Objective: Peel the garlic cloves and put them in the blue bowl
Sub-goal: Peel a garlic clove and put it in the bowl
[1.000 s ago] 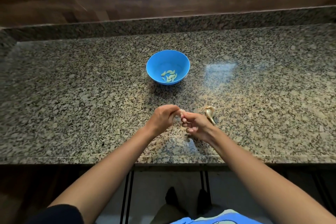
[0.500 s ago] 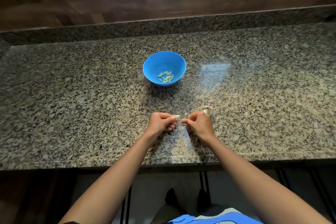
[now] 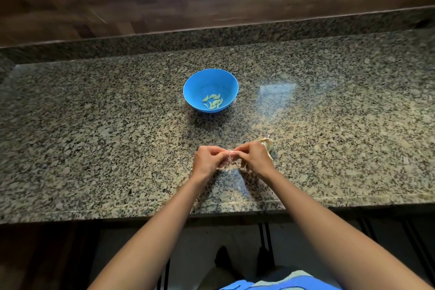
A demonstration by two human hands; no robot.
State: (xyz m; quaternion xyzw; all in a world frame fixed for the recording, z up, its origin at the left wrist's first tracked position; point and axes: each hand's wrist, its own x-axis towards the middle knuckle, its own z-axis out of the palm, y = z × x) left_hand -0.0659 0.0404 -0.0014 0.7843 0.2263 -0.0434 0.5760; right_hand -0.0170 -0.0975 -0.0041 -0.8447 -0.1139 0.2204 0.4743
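Observation:
A blue bowl [image 3: 195,82] stands mid-counter with several peeled garlic cloves [image 3: 213,102] in it. Nearer the front edge, my left hand [image 3: 208,160] and my right hand [image 3: 254,159] meet fingertip to fingertip, both pinching one small garlic clove [image 3: 231,154] with papery skin on it. Loose bits of skin [image 3: 231,166] lie on the counter just under the hands. Behind my right hand the rest of the garlic bulb [image 3: 267,143] lies on the counter, partly hidden by that hand.
The granite counter [image 3: 94,136] runs wide to both sides, with a raised granite back ledge [image 3: 235,33] and a wood-panelled wall behind. The counter's front edge [image 3: 141,215] is just under my forearms.
Both hands have moved down closer to the counter and a little toward me, still working the same clove. The view has tilted, so the bowl sits lower in frame.

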